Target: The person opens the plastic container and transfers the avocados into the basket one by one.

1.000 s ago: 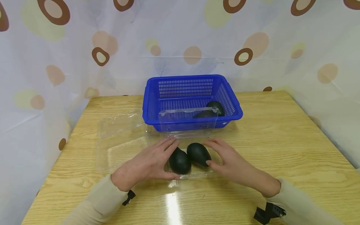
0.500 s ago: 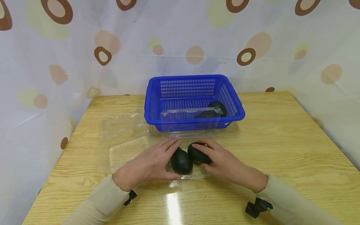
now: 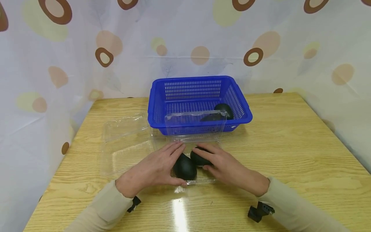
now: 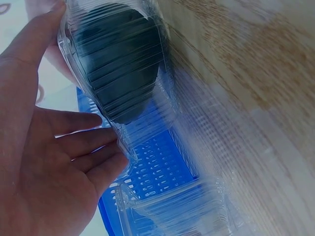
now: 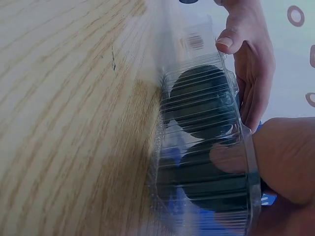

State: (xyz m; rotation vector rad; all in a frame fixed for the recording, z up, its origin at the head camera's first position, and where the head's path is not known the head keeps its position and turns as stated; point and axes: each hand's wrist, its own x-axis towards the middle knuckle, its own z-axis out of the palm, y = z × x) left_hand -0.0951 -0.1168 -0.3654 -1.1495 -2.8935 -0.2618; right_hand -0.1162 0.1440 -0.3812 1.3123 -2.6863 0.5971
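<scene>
Two dark green avocados lie in a clear plastic clamshell container [image 3: 203, 181], its lid [image 3: 188, 138] raised in front of the basket. My right hand [image 3: 224, 162] grips the right avocado [image 3: 198, 158] from above and partly covers it. Beside it, touching or nearly so, lies the left avocado [image 3: 185, 168]. My left hand [image 3: 152, 169] steadies the container's left end, thumb along the near edge and fingers toward the back. In the left wrist view, fairly straight fingers [image 4: 93, 152] touch the rim. Through the ribbed wall, the right wrist view shows both avocados.
Behind the container stands a blue perforated basket [image 3: 156, 106], with a dark avocado [image 3: 225, 111] and another dark one partly hidden by the lid. A second clear plastic container [image 3: 127, 153] lies open at the left on the wooden table [image 3: 290, 145].
My right hand has moved left, closed over the right avocado and shifted it slightly left against the other one. My left hand has stayed at the container's left end.
</scene>
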